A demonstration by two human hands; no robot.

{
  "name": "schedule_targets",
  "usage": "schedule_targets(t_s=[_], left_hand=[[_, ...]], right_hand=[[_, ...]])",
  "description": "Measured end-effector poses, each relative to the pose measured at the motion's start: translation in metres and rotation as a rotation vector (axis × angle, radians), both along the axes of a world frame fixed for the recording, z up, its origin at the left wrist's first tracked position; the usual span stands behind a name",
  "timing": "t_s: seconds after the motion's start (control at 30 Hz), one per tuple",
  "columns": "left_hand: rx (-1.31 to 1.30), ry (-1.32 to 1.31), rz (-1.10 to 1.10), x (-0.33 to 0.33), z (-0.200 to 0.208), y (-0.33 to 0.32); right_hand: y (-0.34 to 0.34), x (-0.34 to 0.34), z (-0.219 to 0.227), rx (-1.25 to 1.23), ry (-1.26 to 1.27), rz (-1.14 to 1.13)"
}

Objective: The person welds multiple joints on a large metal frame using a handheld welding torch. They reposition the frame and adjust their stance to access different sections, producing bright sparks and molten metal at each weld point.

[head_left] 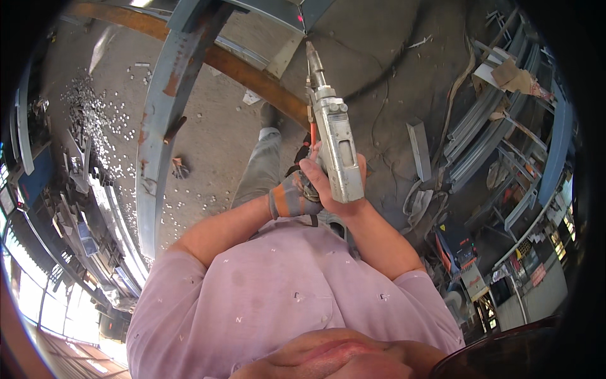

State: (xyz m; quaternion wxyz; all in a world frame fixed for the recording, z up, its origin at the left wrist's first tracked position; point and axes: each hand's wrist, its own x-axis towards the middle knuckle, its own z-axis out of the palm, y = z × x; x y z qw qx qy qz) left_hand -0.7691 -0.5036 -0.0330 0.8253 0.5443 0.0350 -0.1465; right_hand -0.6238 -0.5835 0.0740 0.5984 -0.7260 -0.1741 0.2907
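A silver laser welding gun [341, 142] points away from me, its copper-coloured nozzle [314, 55] near a corner of grey steel beams [274, 12]. A small red dot shows on the steel just beyond the tip. My bare right hand [320, 183] is closed round the rear of the gun, thumb along its left side. Against it, on the left, my left hand [295, 194] wears a grey and orange glove and is closed at the gun's underside; its fingers are partly hidden. A thin orange tube [313, 134] runs along the gun's left side.
A long grey beam with rust patches [164, 126] stands at left, crossed by a rusty brown bar [259, 82]. Small shiny metal pieces [104, 126] litter the floor. Steel profiles [486, 139] lie stacked at right, near a short channel piece [418, 150] and a blue-and-orange machine [453, 245].
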Motion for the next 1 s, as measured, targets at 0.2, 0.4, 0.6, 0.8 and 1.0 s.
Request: schedule_targets(t_s=[0.2, 0.4, 0.6, 0.8, 1.0], left_hand=[[-0.394, 0.239, 0.049, 0.006, 0.000, -0.008], [-0.999, 0.493, 0.071, -0.007, -0.045, -0.039], [-0.839, 0.409, 0.089, 0.011, -0.014, -0.017], [-1.009, 0.406, 0.139, 0.022, 0.000, -0.014], [-1.117, 0.380, -0.035, 0.015, -0.001, -0.017]], right_hand=[[0.007, 0.010, 0.002, -0.131, -0.107, 0.032], [0.008, 0.015, 0.003, -0.155, -0.120, 0.048], [0.007, 0.019, -0.001, -0.170, -0.115, 0.046], [0.009, 0.022, 0.003, -0.210, -0.098, 0.074], [0.010, 0.023, 0.010, -0.258, -0.132, 0.095]])
